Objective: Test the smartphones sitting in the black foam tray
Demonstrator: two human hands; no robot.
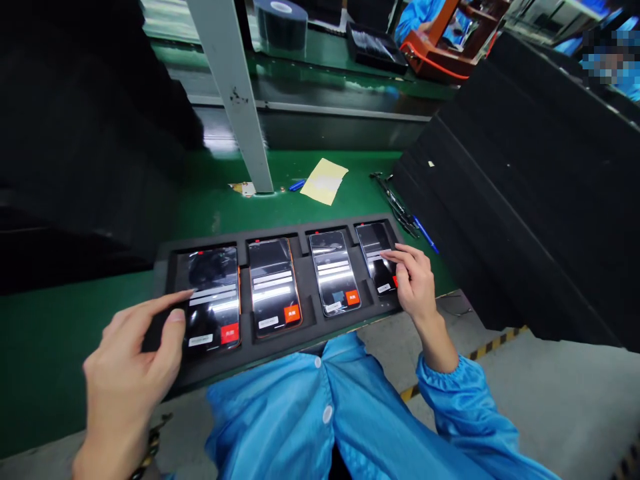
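A dark foam tray (pixel 310 280) lies on the green table and holds several phones in separate slots. My left hand (pixel 135 360) is open at the tray's left end, its index fingertip at the leftmost phone (pixel 213 300). Beside that one lie a second phone (pixel 273 283) and a third phone (pixel 334 273). My right hand (pixel 413 277) is open, with its fingertips over the rightmost phone (pixel 375 257) and its thumb near that phone's edge. Each phone shows light bars and a red square on its screen, the rightmost one's partly hidden by my right hand.
Behind the tray are a yellow paper (pixel 325 181), a blue pen (pixel 297 185) and a grey post (pixel 240 100). Tweezers (pixel 400 210) and another blue pen (pixel 426 235) lie by the black panel (pixel 520 193) at right. A person's blue sleeve (pixel 413 17) shows beyond the shelf.
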